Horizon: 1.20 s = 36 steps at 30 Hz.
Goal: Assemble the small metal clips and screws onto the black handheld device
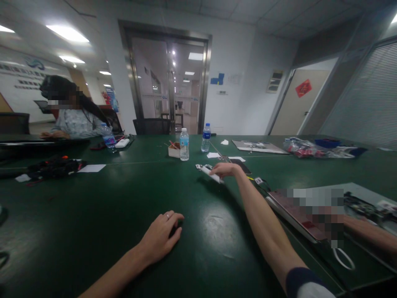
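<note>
My right hand (225,169) reaches out over the green table (130,198), its fingers closed on one end of a flat white rectangular object (211,174). That object is tilted; its exact kind is not clear. Small white-and-dark pieces (203,166) lie just beyond it. Nearer to me, my left hand (163,234) rests on the tabletop with nothing in it, the thumb apart from the loosely bent fingers. A ring shows on one finger.
Two water bottles, one pale-labelled (184,145) and one blue-labelled (206,138), stand beyond my hands near a small box (174,150). A laptop (297,215) and another person's arm (369,234) are at right. Someone (74,120) sits at far left near tangled black gear (52,169).
</note>
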Available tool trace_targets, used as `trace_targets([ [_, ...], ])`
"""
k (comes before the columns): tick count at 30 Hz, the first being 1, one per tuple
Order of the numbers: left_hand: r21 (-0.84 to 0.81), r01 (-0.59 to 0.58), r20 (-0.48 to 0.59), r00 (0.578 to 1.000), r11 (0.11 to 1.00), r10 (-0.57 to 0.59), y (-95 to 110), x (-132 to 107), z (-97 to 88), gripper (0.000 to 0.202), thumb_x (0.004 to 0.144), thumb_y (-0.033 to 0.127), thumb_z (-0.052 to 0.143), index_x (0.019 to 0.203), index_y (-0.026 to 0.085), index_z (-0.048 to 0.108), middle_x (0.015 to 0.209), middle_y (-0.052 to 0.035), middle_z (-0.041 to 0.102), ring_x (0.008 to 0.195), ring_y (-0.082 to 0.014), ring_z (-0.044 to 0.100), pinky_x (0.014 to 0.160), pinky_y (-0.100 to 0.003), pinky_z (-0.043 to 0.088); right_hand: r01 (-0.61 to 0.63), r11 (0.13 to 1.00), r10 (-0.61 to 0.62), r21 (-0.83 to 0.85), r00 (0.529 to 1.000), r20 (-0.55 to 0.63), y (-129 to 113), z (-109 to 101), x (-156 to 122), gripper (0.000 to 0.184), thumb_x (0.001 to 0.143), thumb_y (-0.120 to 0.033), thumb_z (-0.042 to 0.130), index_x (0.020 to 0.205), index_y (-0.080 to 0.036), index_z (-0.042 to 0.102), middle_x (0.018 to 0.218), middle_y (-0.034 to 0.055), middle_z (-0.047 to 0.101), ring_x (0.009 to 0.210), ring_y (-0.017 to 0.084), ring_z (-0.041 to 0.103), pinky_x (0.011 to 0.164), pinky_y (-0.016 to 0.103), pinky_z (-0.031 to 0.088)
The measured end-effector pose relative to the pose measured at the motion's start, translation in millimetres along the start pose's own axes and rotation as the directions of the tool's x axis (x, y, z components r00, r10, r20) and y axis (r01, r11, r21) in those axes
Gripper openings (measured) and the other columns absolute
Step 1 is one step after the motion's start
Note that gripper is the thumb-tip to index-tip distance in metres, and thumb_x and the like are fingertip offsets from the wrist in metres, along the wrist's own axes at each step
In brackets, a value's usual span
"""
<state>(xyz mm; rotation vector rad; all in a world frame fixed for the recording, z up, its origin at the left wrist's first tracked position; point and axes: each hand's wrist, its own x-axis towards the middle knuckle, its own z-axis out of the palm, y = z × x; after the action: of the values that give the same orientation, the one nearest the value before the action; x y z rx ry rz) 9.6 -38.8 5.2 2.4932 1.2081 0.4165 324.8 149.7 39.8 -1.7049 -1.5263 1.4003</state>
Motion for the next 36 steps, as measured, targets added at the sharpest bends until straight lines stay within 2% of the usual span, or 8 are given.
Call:
trace_targets([
  [3, -0.038, 0.069, -0.108, 0.991, 0.997, -0.073, -4, 2, 1.7, 0.037, 0.089, 0.034, 0.040, 0.122, 0.020, 0.048, 0.107, -0.0077, 0.056, 0.089, -0.0202, 0.055, 0.078, -0.036, 0.048, -0.221, 0.964, 0.241, -0.147, 0.961, 0.136, -16, 44, 8, 0.030, 0.054, -0.013, 0.080, 0.079, -0.010, 0.063, 0.062, 0.0043, 0.063, 0.057, 0.018, 0.061, 0.048, 0.025, 0.050],
  [9, -0.082, 0.240, -0.293, 0.922, 0.967, -0.254, -10, 8, 3.0, 0.047, 0.089, 0.043, 0.041, 0.129, 0.017, 0.043, 0.127, -0.0116, 0.048, 0.116, -0.0272, 0.045, 0.095, -0.047, 0.040, -0.232, 0.971, 0.230, 0.059, 0.973, 0.035, -14, 135, 41, 0.026, 0.067, -0.034, 0.077, 0.079, -0.018, 0.061, 0.065, 0.0051, 0.062, 0.067, 0.022, 0.065, 0.056, 0.033, 0.055],
  [13, -0.079, 0.204, -0.174, 0.961, 0.976, -0.215, -8, 8, 3.1, 0.037, 0.089, 0.043, 0.041, 0.111, 0.019, 0.058, 0.116, -0.0083, 0.057, 0.111, -0.0271, 0.048, 0.092, -0.046, 0.041, -0.051, 0.962, 0.090, -0.270, 0.987, 0.135, -20, 104, 43, 0.040, 0.056, -0.043, 0.083, 0.080, -0.017, 0.065, 0.077, 0.0080, 0.067, 0.078, 0.026, 0.066, 0.067, 0.034, 0.054],
  [16, -0.127, 0.134, -0.097, 0.984, 0.983, -0.147, -4, 5, 0.9, 0.033, 0.089, 0.042, 0.042, 0.107, 0.021, 0.061, 0.113, -0.0068, 0.059, 0.106, -0.0245, 0.051, 0.091, -0.042, 0.042, 0.089, 0.854, -0.207, -0.513, 0.962, -0.179, -17, 51, 40, 0.057, 0.068, -0.062, 0.066, 0.098, -0.014, 0.065, 0.106, 0.0137, 0.065, 0.104, 0.030, 0.059, 0.089, 0.037, 0.046],
  [21, -0.274, 0.016, 0.034, 0.999, 0.962, -0.007, 3, -5, -4.6, 0.042, 0.084, 0.042, 0.052, 0.122, 0.023, 0.053, 0.118, -0.0060, 0.057, 0.107, -0.0227, 0.051, 0.094, -0.039, 0.042, -0.096, 0.810, -0.270, -0.578, 0.814, -0.514, 29, 5, 66, 0.083, 0.086, -0.066, 0.032, 0.141, -0.005, 0.030, 0.143, 0.0237, 0.032, 0.132, 0.033, 0.032, 0.106, 0.043, 0.027],
  [26, -0.313, -0.008, 0.086, 0.996, 0.950, 0.037, 6, -6, -8.1, 0.041, 0.084, 0.041, 0.054, 0.121, 0.024, 0.054, 0.119, -0.0054, 0.057, 0.109, -0.0229, 0.050, 0.100, -0.042, 0.036, 0.095, 0.723, -0.382, -0.684, 0.880, -0.282, 42, 21, 108, 0.079, 0.086, -0.069, 0.025, 0.145, -0.017, 0.028, 0.145, 0.0133, 0.035, 0.133, 0.028, 0.033, 0.108, 0.040, 0.024],
  [31, -0.289, -0.022, 0.119, 0.991, 0.957, 0.059, 1, 0, -3.9, 0.040, 0.080, 0.037, 0.057, 0.118, 0.025, 0.056, 0.117, -0.0056, 0.059, 0.108, -0.0244, 0.050, 0.101, -0.045, 0.034, 0.300, 0.559, -0.513, -0.773, 0.857, -0.038, 27, 42, 122, 0.064, 0.085, -0.066, 0.035, 0.135, -0.028, 0.046, 0.146, 0.0048, 0.035, 0.135, 0.027, 0.029, 0.108, 0.041, 0.025],
  [36, -0.265, -0.029, 0.124, 0.990, 0.964, 0.064, 2, 0, -5.1, 0.037, 0.081, 0.039, 0.056, 0.116, 0.026, 0.057, 0.116, -0.0051, 0.059, 0.106, -0.0235, 0.052, 0.102, -0.045, 0.034, 0.350, 0.518, -0.566, -0.781, 0.824, -0.006, 29, 48, 117, 0.053, 0.092, -0.053, 0.033, 0.134, -0.024, 0.049, 0.143, 0.0051, 0.040, 0.133, 0.025, 0.033, 0.107, 0.040, 0.030],
])
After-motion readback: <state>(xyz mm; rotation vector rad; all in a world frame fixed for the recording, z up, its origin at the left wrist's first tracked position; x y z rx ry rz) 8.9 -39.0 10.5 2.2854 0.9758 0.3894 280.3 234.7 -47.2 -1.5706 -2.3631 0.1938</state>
